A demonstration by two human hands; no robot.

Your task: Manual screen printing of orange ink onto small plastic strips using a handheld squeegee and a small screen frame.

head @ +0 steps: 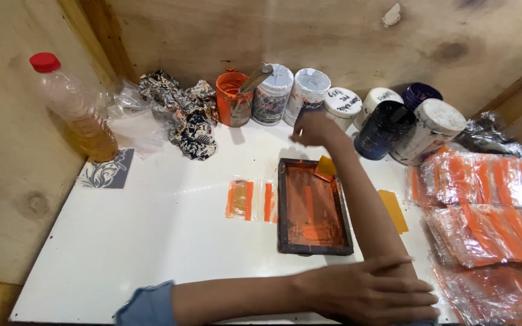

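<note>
My right hand (311, 128) reaches far across the white table (152, 241), right in front of a white-lidded jar (307, 92). Its fingers are bunched and I cannot see anything in them. Beneath that forearm lies a dark wooden printing frame (313, 208) smeared with orange ink, with a small yellow card (325, 166) on its far right corner. My left hand (370, 294) lies flat near the front edge, fingers spread, against my right elbow. It holds nothing. A clear packet with orange stripes (249, 200) lies just left of the frame.
A row of paint jars (388, 124) and an orange tub with a stick (232, 99) line the wooden back wall. A red-capped bottle of amber liquid (77, 108) and crumpled patterned cloth (185, 118) stand at the left. Stacks of orange-printed packets (490, 205) fill the right; another yellow card (393, 210) lies beside them.
</note>
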